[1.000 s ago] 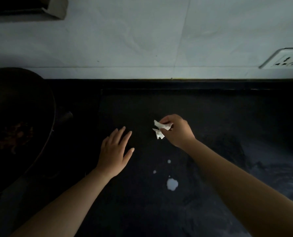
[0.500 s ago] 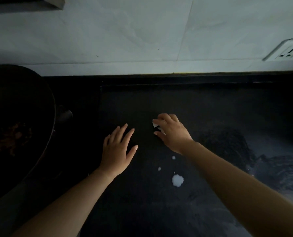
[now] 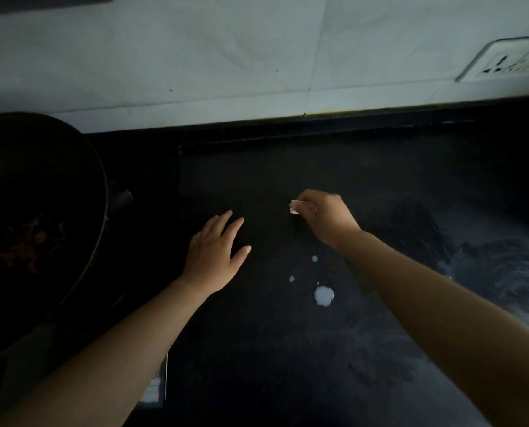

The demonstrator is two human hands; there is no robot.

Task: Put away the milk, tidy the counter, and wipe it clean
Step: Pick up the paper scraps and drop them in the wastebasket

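My right hand (image 3: 326, 217) is closed around a small white scrap (image 3: 294, 207) that pokes out past the fingers, just above the dark counter (image 3: 287, 349). Whether it is paper or torn plastic I cannot tell. My left hand (image 3: 217, 252) lies flat with fingers spread, palm down on the counter to the left of the right hand. A white milk puddle (image 3: 323, 295) and two smaller milk drops (image 3: 314, 258) sit on the counter below my right hand, between my forearms.
A large dark pan (image 3: 41, 229) with brownish food residue fills the left side, its handle (image 3: 119, 197) pointing toward the counter. A pale tiled wall (image 3: 226, 57) runs behind, with a white socket plate (image 3: 503, 61) at upper right. Pale smears mark the counter's right side.
My right hand dropped to the counter, then lifted slightly; the white scrap is now mostly hidden in its fingers. The left hand has stayed flat in place.
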